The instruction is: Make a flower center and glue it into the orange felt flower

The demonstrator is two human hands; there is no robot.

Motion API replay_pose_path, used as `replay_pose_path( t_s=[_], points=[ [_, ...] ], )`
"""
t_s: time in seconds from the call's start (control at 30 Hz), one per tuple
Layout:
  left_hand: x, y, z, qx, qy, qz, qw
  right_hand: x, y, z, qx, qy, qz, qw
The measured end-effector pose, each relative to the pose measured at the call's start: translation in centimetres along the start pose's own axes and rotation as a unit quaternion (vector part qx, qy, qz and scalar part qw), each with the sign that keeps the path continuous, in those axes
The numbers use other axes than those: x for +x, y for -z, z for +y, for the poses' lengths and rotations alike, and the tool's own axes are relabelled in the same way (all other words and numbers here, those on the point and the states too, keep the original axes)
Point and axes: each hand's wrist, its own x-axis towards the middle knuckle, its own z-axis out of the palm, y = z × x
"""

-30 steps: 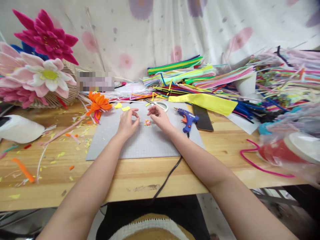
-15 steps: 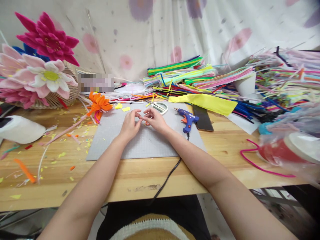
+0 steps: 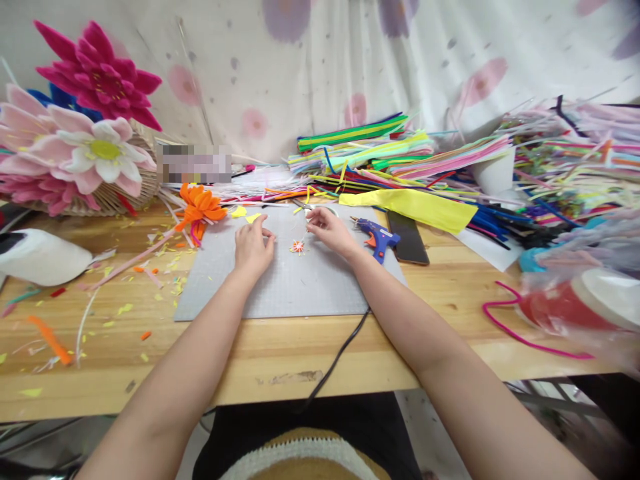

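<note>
My left hand (image 3: 254, 245) is over the left part of a grey cutting mat (image 3: 295, 293). Its fingers are loosely curled and apart, with nothing visible in them. Across a gap, my right hand (image 3: 330, 231) hovers at the mat's far side, thumb and fingers apart. Directly behind it are scissors (image 3: 336, 212) with pale handles, mostly covered by the hand. Between both hands, a small orange-and-white bundle of thin strands (image 3: 298, 247) lies on the mat. To the right of my right hand rests a blue glue gun (image 3: 379, 237), its grip partly behind my wrist.
An orange fuzzy flower (image 3: 200, 205) lies at the mat's left corner, near yellow and orange scraps. Yellow sheet material (image 3: 415, 208) and a dark phone-like slab (image 3: 407, 238) are at right. Pipe-cleaner bundles (image 3: 360, 143) line the back. A black cord (image 3: 337, 360) crosses the front edge.
My hands, whose fingertips met over the mat, have parted: the left moved left, the right moved right and up toward the scissors. The small orange-and-white bundle now shows fully.
</note>
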Motion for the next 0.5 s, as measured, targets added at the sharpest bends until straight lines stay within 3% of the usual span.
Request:
replay_pose_path(
  t_s=[0.13, 0.3, 0.5],
  points=[
    [-0.1, 0.3, 0.7, 0.002, -0.017, 0.003, 1.0, 0.1, -0.5, 0.1, 0.006, 0.004, -0.04, 0.999],
    [-0.5, 0.4, 1.4, -0.042, -0.104, -0.039, 0.993, 0.2, -1.0, -0.4, -0.017, 0.006, -0.064, 0.998],
    [-0.7, 0.5, 1.7, -0.074, -0.151, -0.078, 0.983, 0.4, -1.0, -0.4, -0.047, 0.026, -0.083, 0.995]
  ],
)
